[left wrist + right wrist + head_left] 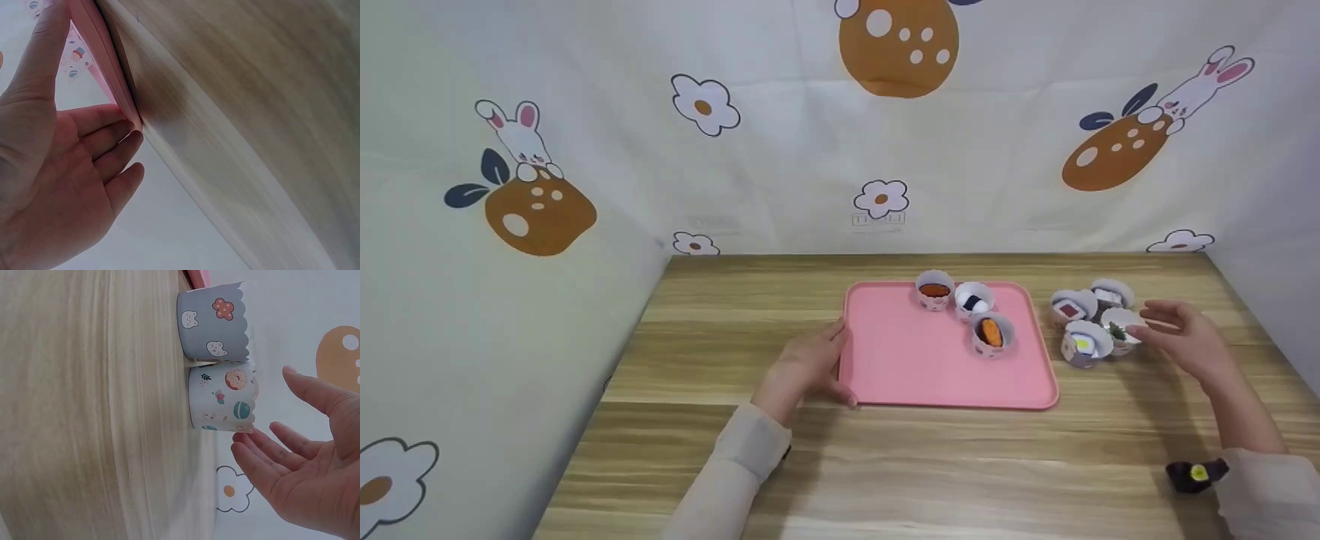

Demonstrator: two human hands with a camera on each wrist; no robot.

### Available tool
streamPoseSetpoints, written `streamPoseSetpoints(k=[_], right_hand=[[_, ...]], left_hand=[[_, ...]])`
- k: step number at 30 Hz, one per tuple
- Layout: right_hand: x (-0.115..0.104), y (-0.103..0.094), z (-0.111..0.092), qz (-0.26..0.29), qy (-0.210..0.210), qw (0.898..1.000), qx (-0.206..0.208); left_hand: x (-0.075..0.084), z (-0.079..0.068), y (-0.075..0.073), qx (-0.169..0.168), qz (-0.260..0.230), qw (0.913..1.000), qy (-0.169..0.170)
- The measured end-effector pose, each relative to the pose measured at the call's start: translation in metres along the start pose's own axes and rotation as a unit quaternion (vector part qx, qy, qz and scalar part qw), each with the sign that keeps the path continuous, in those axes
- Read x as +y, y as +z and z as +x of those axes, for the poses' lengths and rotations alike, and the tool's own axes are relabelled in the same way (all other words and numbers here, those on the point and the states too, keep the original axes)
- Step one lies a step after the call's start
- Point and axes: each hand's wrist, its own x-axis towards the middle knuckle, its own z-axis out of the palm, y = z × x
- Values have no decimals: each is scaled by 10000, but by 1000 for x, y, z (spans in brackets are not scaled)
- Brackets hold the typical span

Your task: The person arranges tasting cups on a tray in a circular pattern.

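A pink tray (900,360) lies on the wooden table, bearing three paper cups: one with a reddish-brown topping (934,291), one with a black-and-white piece (973,303), one with an orange piece (991,334). At the tray's left edge rests my left hand (808,363), thumb by the front corner and fingers along the side. My right hand (1185,341) hovers with spread fingers beside a paper cup holding something green (1123,337). In the right wrist view its fingertips come close to the rim of a pastel patterned cup (222,398); contact is hard to tell.
Close to the tray's right side stand other paper cups: one with a yellow-topped piece (1084,346), one with a dark red square (1071,309), one with a white piece (1110,296). Printed cloth walls (780,180) border the table (720,315) at the back and sides.
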Motion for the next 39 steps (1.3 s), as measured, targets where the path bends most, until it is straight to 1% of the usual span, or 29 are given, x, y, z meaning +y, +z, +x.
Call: streamPoseSetpoints(k=[6,13,17,23,25,29,32,39], right_hand=[[3,0,2,-56,307,9987,-392],[4,2,3,9,500,9964,-684],[6,3,4,28,553,9957,-738],[7,7,7,117,494,9955,-806],[8,8,7,36,493,9960,-744],[6,8,8,-211,343,9967,-701],[4,8,9,-325,262,9963,-745],[0,9,11,-456,397,9950,-793]], left_hand=[[1,0,-1,-49,148,9999,5],[1,-1,-3,-47,-15,10000,-3],[0,0,-3,-24,-61,10000,30],[-1,0,-2,29,-83,9999,88],[0,0,-2,35,-99,9999,88],[0,0,-2,50,-120,9999,82],[0,0,-2,36,-154,9999,58],[0,-1,-1,46,-184,9998,46]])
